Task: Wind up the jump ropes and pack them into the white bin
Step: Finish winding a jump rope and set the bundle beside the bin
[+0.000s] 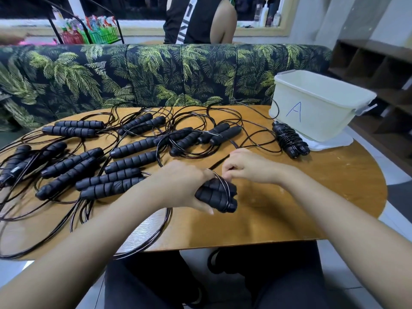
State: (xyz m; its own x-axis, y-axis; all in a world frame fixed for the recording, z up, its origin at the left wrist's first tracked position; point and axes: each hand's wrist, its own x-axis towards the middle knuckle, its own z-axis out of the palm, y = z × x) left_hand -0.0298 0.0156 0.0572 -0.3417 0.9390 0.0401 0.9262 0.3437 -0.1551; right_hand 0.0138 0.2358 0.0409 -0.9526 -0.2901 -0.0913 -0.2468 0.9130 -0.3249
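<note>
Fingers (232, 170) pinch cord (225, 186) at handles (209, 194); loose ropes (131, 150) clutter table (316, 197) near bin (321, 117).

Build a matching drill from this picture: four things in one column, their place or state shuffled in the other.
Things:
1. white bin
2. wound rope
3. left hand
4. right hand

Place or state:
a. pinches the cord
b. marked with a blue A
c. grips two handles
d. lies on the table beside the bin

Pairs: 1-b, 2-d, 3-c, 4-a
</note>
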